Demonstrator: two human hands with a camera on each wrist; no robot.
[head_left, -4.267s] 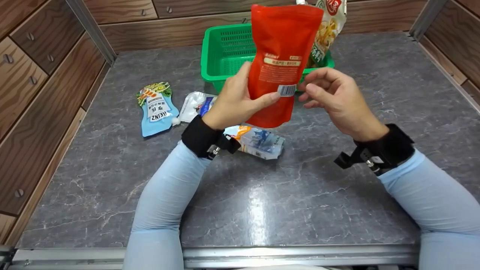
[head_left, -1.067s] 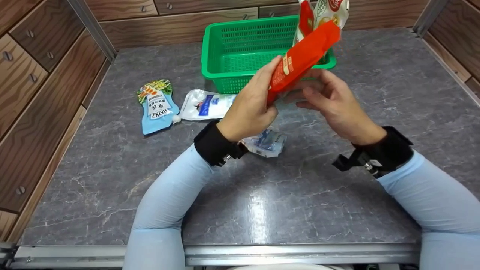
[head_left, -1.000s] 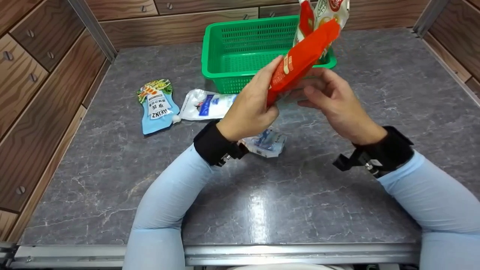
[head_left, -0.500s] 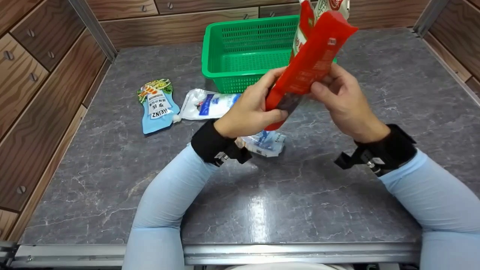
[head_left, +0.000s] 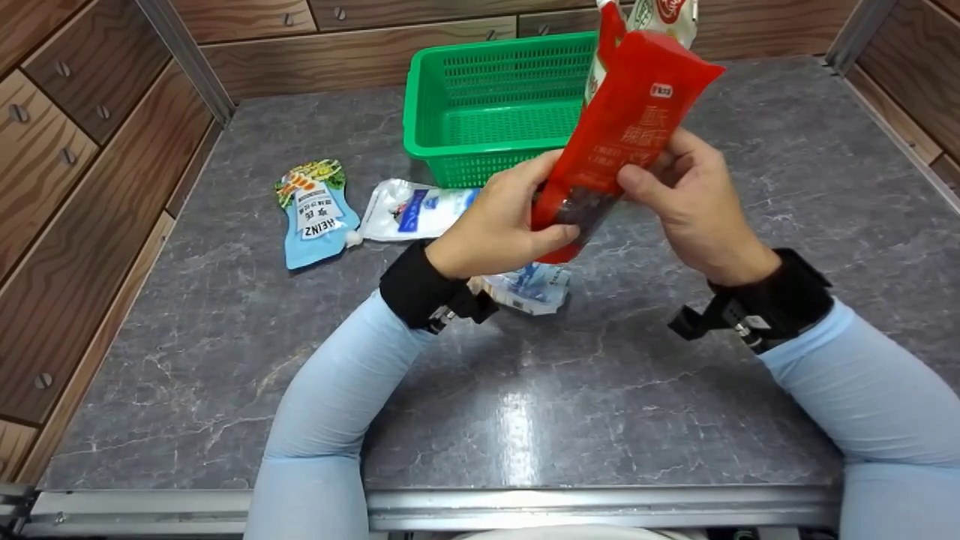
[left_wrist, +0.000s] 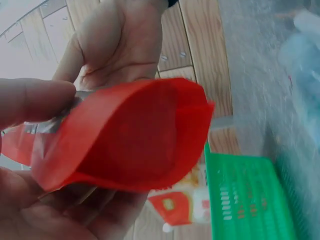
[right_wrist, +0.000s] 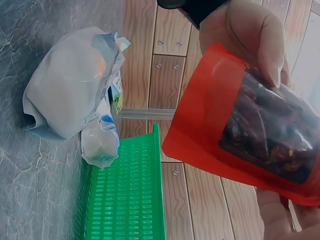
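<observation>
In the head view a red pouch of dried chilies (head_left: 626,124) is held up, tilted to the right, in front of the basket. Dark red chilies (right_wrist: 272,130) show through its clear window in the right wrist view. My left hand (head_left: 499,217) grips the lower left edge, thumb across the front. My right hand (head_left: 694,195) pinches the right edge, thumb on the front and fingers mostly hidden behind. The pouch's folded bottom (left_wrist: 135,135) faces the left wrist camera. Below the hands lies a clear-and-blue pouch (head_left: 532,287), partly covered by the left hand and wrist.
A green basket (head_left: 469,165) stands at the back, with a red-and-white packet (head_left: 611,34) and a cream packet (head_left: 671,19) upright at its right end. On the grey table (head_left: 225,337) lie a light blue Heinz pouch (head_left: 315,217) and a white-and-blue pouch (head_left: 424,210).
The red pouch has turned from its printed back, through edge-on, to its windowed front. My right hand, apart from it a second ago, now pinches its right edge.
</observation>
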